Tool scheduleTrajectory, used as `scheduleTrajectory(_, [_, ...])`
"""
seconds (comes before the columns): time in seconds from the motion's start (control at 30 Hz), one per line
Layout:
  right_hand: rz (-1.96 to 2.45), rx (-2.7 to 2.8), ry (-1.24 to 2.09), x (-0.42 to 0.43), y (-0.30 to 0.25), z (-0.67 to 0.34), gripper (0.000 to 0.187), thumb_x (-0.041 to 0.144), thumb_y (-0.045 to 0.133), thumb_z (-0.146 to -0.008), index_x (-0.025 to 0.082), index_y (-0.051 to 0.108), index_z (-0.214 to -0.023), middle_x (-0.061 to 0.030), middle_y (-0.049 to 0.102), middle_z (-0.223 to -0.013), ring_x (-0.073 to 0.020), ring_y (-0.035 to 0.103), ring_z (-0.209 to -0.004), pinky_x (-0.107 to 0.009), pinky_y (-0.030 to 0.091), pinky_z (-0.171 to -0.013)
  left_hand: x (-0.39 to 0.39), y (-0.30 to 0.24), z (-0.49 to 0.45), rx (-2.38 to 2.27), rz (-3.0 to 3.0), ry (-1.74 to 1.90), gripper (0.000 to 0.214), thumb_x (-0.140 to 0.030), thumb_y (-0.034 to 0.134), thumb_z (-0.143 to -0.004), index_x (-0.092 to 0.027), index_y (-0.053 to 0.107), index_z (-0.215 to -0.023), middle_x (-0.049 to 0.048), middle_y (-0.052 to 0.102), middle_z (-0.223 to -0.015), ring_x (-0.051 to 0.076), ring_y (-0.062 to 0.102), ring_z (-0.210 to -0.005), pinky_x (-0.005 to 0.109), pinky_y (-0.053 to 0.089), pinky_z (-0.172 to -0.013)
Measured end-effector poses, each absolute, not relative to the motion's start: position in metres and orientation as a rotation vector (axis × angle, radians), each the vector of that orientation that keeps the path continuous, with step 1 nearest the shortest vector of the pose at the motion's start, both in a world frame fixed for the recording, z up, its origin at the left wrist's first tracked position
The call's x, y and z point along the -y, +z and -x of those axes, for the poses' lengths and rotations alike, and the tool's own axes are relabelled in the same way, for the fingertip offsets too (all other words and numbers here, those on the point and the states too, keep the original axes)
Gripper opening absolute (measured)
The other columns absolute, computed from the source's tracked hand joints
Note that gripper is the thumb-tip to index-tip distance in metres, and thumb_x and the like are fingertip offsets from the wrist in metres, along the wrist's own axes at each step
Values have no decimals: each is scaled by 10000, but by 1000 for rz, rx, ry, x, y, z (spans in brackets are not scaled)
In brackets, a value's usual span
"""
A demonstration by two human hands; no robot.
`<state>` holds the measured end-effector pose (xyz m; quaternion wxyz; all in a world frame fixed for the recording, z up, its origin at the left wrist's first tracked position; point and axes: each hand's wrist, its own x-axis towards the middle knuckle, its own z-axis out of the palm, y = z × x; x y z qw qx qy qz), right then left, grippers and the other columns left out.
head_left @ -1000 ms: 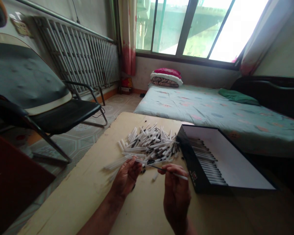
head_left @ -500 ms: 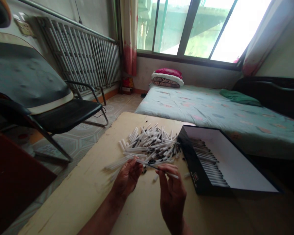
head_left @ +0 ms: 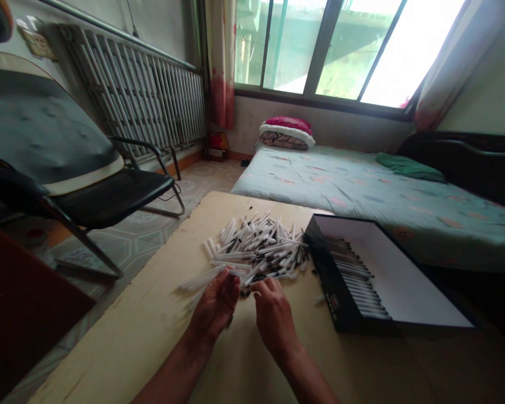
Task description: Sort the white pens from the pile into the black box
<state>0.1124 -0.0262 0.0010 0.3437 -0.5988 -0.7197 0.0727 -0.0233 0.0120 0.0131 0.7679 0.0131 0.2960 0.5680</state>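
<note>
A loose heap of white pen barrels and black pen parts (head_left: 263,247) is spread on the table in front of me. My left hand (head_left: 216,303), at the heap's near left edge, has its fingers curled together round a pen; only a short pale piece of it shows by the fingertips. Close beside it, my right hand (head_left: 274,314) is turned palm down with thumb and fingers pinched at the near edge of the heap, next to some small black pieces (head_left: 244,290). Whatever sits in that pinch is too small to make out.
A black box with a white inside (head_left: 416,275) stands right of the heap, with a row of pens (head_left: 357,280) along its left side. The pale table (head_left: 151,303) has a worn left edge. Beyond are a bed (head_left: 320,174) and a black chair (head_left: 109,196).
My right hand has moved left and turned palm down at the heap's edge; the thin dark-and-white pen part it held is no longer visible. My left hand has barely moved.
</note>
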Motion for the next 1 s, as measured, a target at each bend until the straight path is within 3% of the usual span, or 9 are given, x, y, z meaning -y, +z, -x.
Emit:
scheduleTrajectory(0.3, [1645,2073,19,12,-12,-99,233,-8,470,-774,198,577,-773,-66,593,-823,-214,528,-779,-300,406,-671,-12,4,25,-670,-260,1309,122,-59,500,-837,-135,591,-867,42,722,-705,140,690,-578,226,570,-542])
scheduleTrajectory(0.53, [1378,1501,543,28,-5,-122,41,182,503,-857,177,541,-874,-8,589,-743,-130,562,-644,-225,448,-603,-9,5,19,-742,-443,1336,198,-148,687,-719,-152,566,-875,39,725,-724,165,697,-646,275,566,-645])
scheduleTrajectory(0.6, [1307,1369,635,34,-6,-127,82,234,530,-853,174,563,-898,-18,608,-776,-137,587,-697,-228,472,-627,-7,5,16,-763,-507,1317,244,-198,719,-699,-153,564,-881,38,723,-725,170,694,-648,276,560,-639])
scheduleTrajectory(0.73, [1254,1245,704,39,-14,-130,138,249,570,-831,174,598,-943,-41,639,-855,-152,614,-771,-252,499,-688,-3,2,12,-776,-615,1287,268,-253,734,-689,-147,565,-868,45,718,-744,168,686,-654,282,547,-651])
scheduleTrajectory(1.0, [1211,1206,755,35,-23,-129,137,252,585,-821,175,610,-931,-37,653,-817,-151,629,-725,-253,515,-645,-2,-4,11,-758,-719,1260,230,-256,703,-734,-149,557,-875,42,718,-777,164,682,-690,296,541,-691])
